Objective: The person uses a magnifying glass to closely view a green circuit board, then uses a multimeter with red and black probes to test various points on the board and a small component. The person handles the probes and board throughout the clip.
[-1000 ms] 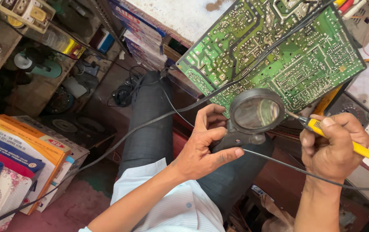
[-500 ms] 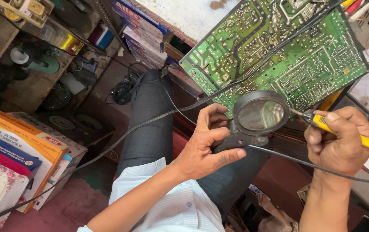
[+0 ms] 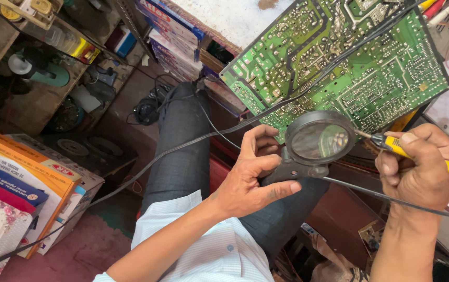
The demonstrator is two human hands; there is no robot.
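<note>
The round black-rimmed magnifying glass (image 3: 318,141) now sits lower against the near edge of the large green printed circuit board (image 3: 339,68), which leans on the workbench. The left hand (image 3: 253,175) pinches its dark handle, thumb on one side, fingers curled over the other. The right hand (image 3: 420,167), fingers pressed around a yellow-handled soldering tool (image 3: 417,154), has brought the tip closer to the lens rim. A black cable (image 3: 182,149) crosses the person's grey-trousered knee (image 3: 182,136).

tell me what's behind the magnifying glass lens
Through the magnifying glass shows a blurred patch of the green circuit board, with the tip of the yellow-handled tool beside its rim. Fine detail there is unreadable. The left hand covers the handle.
</note>
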